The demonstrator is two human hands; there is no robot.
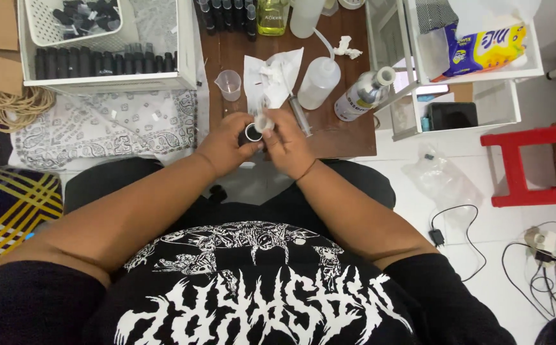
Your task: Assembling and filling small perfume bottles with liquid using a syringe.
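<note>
Filling under way at the near edge of the wooden table (348, 137): left hand (227, 145) closed around small black bottle (251, 133), right hand (287, 144) pinching clear syringe (264, 121) at its mouth; rows of black bottles (102, 62) apparently remaining in white bin (105, 83).

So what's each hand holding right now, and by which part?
The left hand grips a small dark bottle around its body. The right hand pinches a small clear plastic piece at the bottle's mouth; exactly where it is gripped cannot be told.

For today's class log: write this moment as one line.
left hand: holds small black bottle | right hand: clear cap at its mouth | wooden table
</note>
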